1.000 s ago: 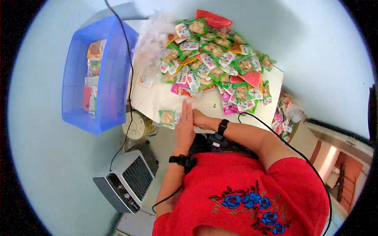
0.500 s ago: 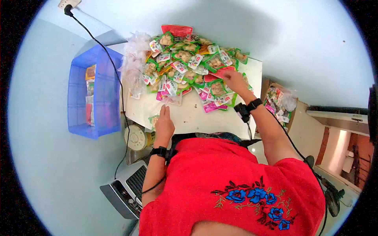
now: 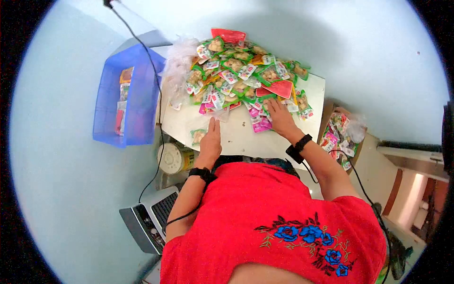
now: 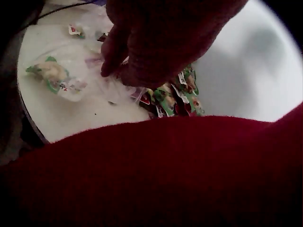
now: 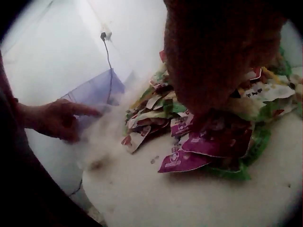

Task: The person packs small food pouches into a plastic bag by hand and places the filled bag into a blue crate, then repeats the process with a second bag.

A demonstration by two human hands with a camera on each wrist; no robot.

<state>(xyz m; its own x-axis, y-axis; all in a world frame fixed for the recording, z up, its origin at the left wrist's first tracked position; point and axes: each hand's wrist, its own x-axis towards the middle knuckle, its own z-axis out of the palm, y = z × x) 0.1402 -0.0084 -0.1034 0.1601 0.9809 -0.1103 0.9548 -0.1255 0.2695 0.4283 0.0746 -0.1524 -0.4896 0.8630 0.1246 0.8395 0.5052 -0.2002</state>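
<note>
My left hand (image 3: 210, 142) is at the table's near left, fingertips toward the pile. In the left wrist view its thumb and fingers pinch a clear plastic bag (image 4: 106, 90). A green-edged food packet (image 4: 49, 73) with pale chunks shows through the bag. Farther right, my right hand (image 3: 283, 120) reaches over the front of the packet pile (image 3: 231, 78). Its extended fingers lie on a green-edged packet (image 3: 267, 99), close to some purple packets (image 3: 261, 124). From the right wrist, the back of that hand hides its fingertips above the purple packets (image 5: 215, 137).
Crumpled clear bags (image 3: 177, 66) lie left of the pile. A blue plastic bin (image 3: 106, 113) with packets stands beyond the table's left edge, a black cord (image 3: 153, 57) hanging past it. At the right is a cardboard box (image 3: 326, 118) of packets. A round-lidded tub (image 3: 171, 158) stands below.
My right hand has left the left hand's side, moved out to the pile's right, then come down onto a packet at its front. The left hand stays with the bag.
</note>
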